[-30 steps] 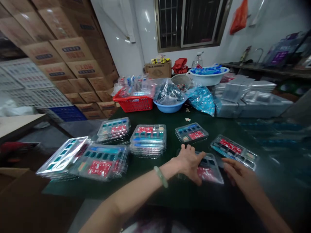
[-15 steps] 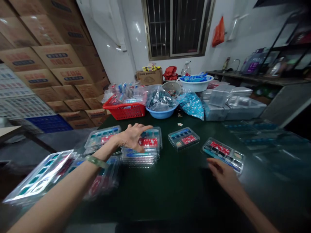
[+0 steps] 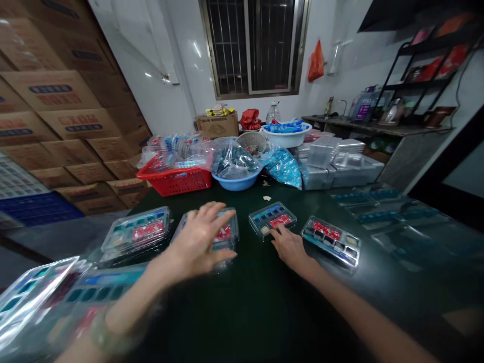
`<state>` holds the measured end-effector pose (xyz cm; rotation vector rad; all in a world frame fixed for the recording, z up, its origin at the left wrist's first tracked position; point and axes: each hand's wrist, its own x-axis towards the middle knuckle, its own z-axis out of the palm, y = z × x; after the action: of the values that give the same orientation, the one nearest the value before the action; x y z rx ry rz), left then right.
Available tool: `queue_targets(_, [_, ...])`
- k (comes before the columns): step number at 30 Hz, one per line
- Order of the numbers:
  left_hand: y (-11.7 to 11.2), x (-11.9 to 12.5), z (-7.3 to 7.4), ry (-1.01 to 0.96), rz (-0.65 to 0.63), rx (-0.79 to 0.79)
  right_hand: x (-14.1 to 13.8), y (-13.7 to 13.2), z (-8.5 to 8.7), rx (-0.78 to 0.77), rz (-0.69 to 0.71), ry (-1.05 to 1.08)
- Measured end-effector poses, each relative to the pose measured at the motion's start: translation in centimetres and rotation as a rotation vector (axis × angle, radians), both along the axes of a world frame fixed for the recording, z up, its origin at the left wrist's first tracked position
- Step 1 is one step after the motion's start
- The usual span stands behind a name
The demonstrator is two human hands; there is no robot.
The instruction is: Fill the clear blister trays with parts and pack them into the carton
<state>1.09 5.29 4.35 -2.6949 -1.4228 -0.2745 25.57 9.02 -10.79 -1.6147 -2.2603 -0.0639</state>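
Note:
My left hand (image 3: 198,239) hovers with fingers spread over a stack of clear plastic clamshell packs (image 3: 227,233) with red cards and blue cells; the hand is smeared by motion and holds nothing. My right hand (image 3: 288,245) lies flat on the dark green table (image 3: 264,302), fingertips touching the near edge of a single clamshell pack (image 3: 273,219). Another single pack (image 3: 331,239) lies just right of that hand. More packs (image 3: 136,234) are stacked to the left, and blurred ones (image 3: 41,297) sit at the near left.
At the back stand a red basket (image 3: 174,179), a blue basin (image 3: 237,180) with bagged parts, a white basin (image 3: 286,137) and stacks of empty clear trays (image 3: 336,166). Cardboard boxes (image 3: 68,116) fill the left wall. More trays (image 3: 381,209) lie at the right.
My left hand carried a pack from the table's middle to the stack and now lifts back off it. My right hand moved left from the right-hand pack to the middle single pack.

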Motion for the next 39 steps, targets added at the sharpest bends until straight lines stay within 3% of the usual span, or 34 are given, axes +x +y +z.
queue_targets(3, [-2.9, 3.6, -2.1, -0.093, -0.135, -0.178, -0.3, -2.2, -0.4, -0.003, 0.013, -0.033])
queue_targets(7, [-3.5, 7.4, -4.8, -0.081, -0.11, -0.325, -0.1, -3.7, -0.1, 0.024, -0.027, -0.04])
queue_targets(13, [2.0, 12.1, -7.5, 0.005, 0.037, -0.172, 2.3, 0.6, 1.4, 0.098, -0.194, -0.064])
queue_targets(17, [6.9, 14.5, -10.2, 0.028, 0.179, -0.163, 3.2, 3.0, 1.6, 0.097, -0.164, -0.123])
queue_targets(20, [9.2, 15.1, -11.8, 0.044, 0.252, -0.175, 3.4, 2.5, 1.6, 0.098, -0.118, -0.152])
queue_targets(23, [10.0, 14.9, -12.8, 0.055, 0.266, -0.157, 4.2, 0.1, 1.7, 0.119, -0.135, -0.145])
queue_targets(27, [10.2, 14.6, -13.1, 0.045, 0.274, -0.113, 7.2, -4.4, 1.4, 0.148, -0.241, -0.105])
queue_targets(31, [9.3, 15.9, -12.1, 0.007, 0.289, -0.07, 11.0, -7.4, 0.0, 0.144, -0.319, -0.057])
queue_targets(35, [6.8, 18.1, -10.5, -0.019, 0.104, -0.089, 12.4, -7.7, -1.3, 0.169, -0.297, -0.041])
queue_targets(39, [3.1, 18.3, -9.3, -0.011, -0.116, -0.164, 11.3, -7.5, -1.7, 0.186, -0.182, 0.012])
